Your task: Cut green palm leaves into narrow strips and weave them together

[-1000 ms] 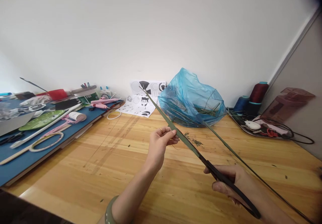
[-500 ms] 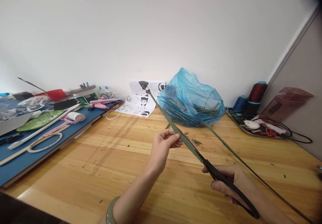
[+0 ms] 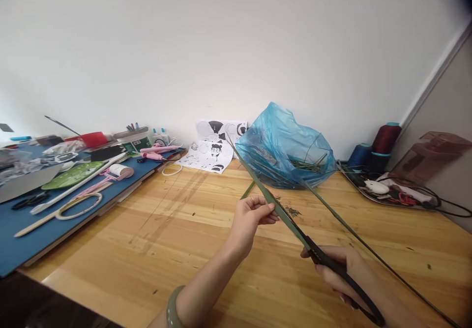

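Note:
My left hand (image 3: 254,218) pinches a long green leaf blade (image 3: 261,186) between thumb and fingers, over the middle of the wooden table. Black-handled scissors (image 3: 332,264) are gripped in my right hand (image 3: 350,269), their blades lying along the lower part of the leaf. The leaf's thin far end points up toward the printed sheet (image 3: 213,152). A narrow green strip (image 3: 354,232) runs from the blue plastic bag (image 3: 283,136) down to the lower right, passing beyond my right hand. Small dark green clippings (image 3: 293,212) lie just past my left fingers.
Stems (image 3: 309,164) show inside the bag. At the right sits a tray (image 3: 387,200) with thread spools (image 3: 385,138) and cables. A blue mat (image 3: 22,239) on the left carries a hoop (image 3: 79,206), a pink glue gun (image 3: 157,151), a tub (image 3: 132,140) and other scissors.
The view has shifted slightly, so everything appears a little further right and lower. Both hands keep their holds on the leaf and scissors, and the blades look more closed along the leaf.

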Available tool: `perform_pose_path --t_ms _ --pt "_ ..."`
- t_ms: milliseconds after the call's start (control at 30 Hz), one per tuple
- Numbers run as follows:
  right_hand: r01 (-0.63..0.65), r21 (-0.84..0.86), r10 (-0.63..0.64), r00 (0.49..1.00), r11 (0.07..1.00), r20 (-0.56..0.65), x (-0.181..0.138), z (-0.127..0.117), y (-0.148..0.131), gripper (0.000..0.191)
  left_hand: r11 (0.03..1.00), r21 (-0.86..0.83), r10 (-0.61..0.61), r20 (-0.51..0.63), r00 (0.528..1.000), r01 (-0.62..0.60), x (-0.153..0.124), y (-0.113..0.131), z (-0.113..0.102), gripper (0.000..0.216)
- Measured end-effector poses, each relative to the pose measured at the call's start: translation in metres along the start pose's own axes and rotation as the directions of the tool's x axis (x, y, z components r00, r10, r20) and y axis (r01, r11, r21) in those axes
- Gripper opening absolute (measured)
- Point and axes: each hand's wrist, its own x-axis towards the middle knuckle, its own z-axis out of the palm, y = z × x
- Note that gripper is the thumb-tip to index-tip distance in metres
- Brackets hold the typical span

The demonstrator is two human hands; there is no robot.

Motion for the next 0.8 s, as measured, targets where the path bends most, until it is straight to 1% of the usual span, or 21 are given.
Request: perform_pose_path --t_ms 133,267,367,433,500,600,733,800 --pt "-0.059 -0.036 0.058 0.998 0.998 -0.027 -0.001 0.001 -0.004 0.027 1.0 0.015 -0.005 -0.012 1.0 0.005 0.0 -0.001 0.0 0.015" --pt "-0.053 -0.06 0.051 0.998 0.997 -0.039 -0.002 0.002 -0.008 0.023 0.999 0.031 -0.025 -0.001 1.0 0.025 0.002 0.003 -0.003 0.016" --pt "-0.048 -0.072 0.047 0.999 0.996 -0.017 -0.003 0.0 -0.009 0.022 1.0 0.014 0.006 -0.057 0.998 -0.006 0.005 0.008 -0.007 0.019" --pt "-0.018 -0.07 0.019 1.0 0.997 0.005 -0.004 -0.001 -0.01 0.021 0.999 -0.001 0.037 -0.102 0.994 -0.038 0.008 0.011 -0.011 0.019" --pt "0.009 -0.077 -0.007 1.0 0.997 0.021 -0.004 -0.003 -0.009 0.021 0.998 -0.008 0.053 -0.119 0.991 -0.054 0.009 0.014 -0.014 0.018" --pt "0.013 -0.099 -0.01 0.999 0.995 0.036 -0.003 -0.004 -0.006 0.02 0.999 -0.017 0.049 -0.106 0.993 -0.052 0.009 0.014 -0.015 0.018" --pt "0.089 -0.071 -0.086 0.995 0.993 0.053 -0.003 -0.004 -0.005 0.012 0.999 -0.031 0.021 -0.067 0.998 -0.023 0.008 0.009 -0.012 0.017" --pt "0.092 -0.06 -0.088 0.994 0.994 0.06 -0.004 -0.005 -0.007 0.012 0.999 -0.037 0.007 -0.049 0.999 -0.008 0.008 0.006 -0.01 0.018"
